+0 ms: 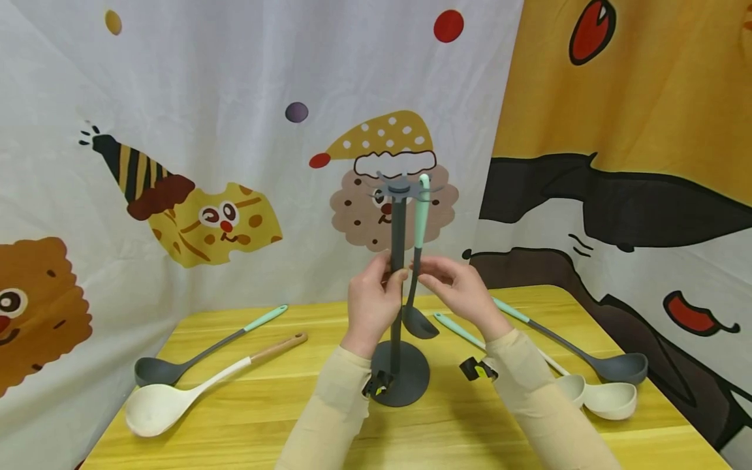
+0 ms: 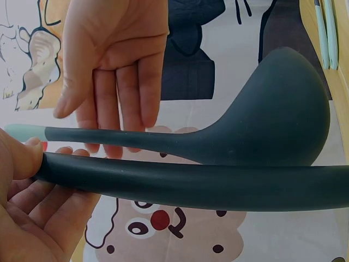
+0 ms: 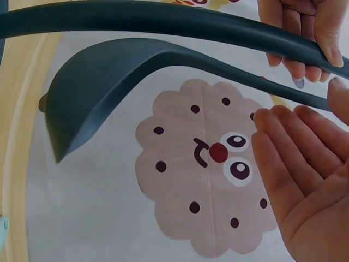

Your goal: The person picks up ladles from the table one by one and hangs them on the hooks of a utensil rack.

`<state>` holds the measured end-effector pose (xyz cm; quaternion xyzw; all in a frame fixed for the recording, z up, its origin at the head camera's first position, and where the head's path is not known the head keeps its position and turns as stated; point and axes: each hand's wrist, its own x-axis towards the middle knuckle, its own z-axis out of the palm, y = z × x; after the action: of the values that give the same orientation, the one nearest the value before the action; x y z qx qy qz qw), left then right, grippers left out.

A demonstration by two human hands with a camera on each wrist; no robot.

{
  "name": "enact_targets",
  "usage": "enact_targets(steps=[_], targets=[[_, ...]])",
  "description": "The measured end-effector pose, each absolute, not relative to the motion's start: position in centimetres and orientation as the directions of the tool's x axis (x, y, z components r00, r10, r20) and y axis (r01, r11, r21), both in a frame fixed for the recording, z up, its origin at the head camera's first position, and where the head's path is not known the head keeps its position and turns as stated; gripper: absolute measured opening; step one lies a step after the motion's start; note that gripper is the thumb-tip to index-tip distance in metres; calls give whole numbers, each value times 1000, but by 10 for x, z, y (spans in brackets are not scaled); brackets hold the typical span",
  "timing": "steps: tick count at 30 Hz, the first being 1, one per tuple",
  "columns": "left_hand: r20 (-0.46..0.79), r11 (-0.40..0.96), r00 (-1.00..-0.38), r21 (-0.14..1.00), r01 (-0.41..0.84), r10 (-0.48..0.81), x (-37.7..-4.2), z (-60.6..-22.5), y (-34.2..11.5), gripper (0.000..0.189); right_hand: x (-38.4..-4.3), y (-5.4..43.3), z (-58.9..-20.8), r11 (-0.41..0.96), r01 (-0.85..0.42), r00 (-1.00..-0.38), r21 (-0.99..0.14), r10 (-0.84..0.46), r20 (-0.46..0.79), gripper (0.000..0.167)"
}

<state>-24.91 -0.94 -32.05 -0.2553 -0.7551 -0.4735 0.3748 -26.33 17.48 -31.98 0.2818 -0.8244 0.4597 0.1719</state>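
A dark grey utensil stand has a round base (image 1: 414,388), an upright pole (image 1: 398,225) and a ring of hooks (image 1: 399,188) on top. From a hook on its right side hangs a dark grey ladle (image 1: 420,324) with a mint handle, bowl downward. My left hand (image 1: 373,300) grips the pole at mid-height, thumb in front, as the left wrist view also shows. Beside the ladle's shaft is my right hand (image 1: 461,287), its fingers nearly straight. In the left wrist view those fingers (image 2: 131,98) overlap the far side of the shaft.
On the table's left lie a grey ladle (image 1: 157,372) with a mint handle and a white ladle (image 1: 155,410) with a wooden handle. Toward the right edge are another grey ladle (image 1: 625,367) and two white-bowled utensils (image 1: 613,399), partly behind my right sleeve. A printed curtain (image 1: 235,78) hangs behind.
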Motion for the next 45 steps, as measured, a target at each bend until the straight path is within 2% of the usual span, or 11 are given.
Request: enact_targets(steps=[4, 9, 12, 20, 26, 36, 41, 45], targets=[[804, 417, -594, 530, 738, 29, -249, -320, -10, 18, -262, 181, -324, 460, -653, -758, -602, -377, 533, 40], [808, 414, -588, 526, 743, 27, -249, -319, -9, 18, -259, 190, -333, 524, -664, -747, -534, -435, 502, 64], [810, 412, -586, 527, 743, 20, -249, -319, -8, 18, -259, 195, -339, 531, -668, -744, -521, -467, 478, 73], [801, 424, -598, 536, 730, 19, -250, -320, -9, 19, -258, 203, -353, 561, -636, -771, -530, -488, 408, 84], [809, 425, -587, 526, 737, 19, -251, -321, -9, 18, -260, 209, -367, 569, -655, -755, -498, -511, 411, 88], [806, 422, -591, 529, 736, 21, -250, -321, -8, 17, -260, 220, -386, 669, -651, -755, -358, -523, 396, 103], [804, 414, -594, 536, 736, 15, -249, -321, -8, 16, -262, 225, -397, 702, -643, -755, -304, -516, 404, 104], [804, 407, -594, 539, 738, 11, -248, -321, -8, 16, -263, 229, -405, 745, -609, -780, -274, -498, 379, 105]])
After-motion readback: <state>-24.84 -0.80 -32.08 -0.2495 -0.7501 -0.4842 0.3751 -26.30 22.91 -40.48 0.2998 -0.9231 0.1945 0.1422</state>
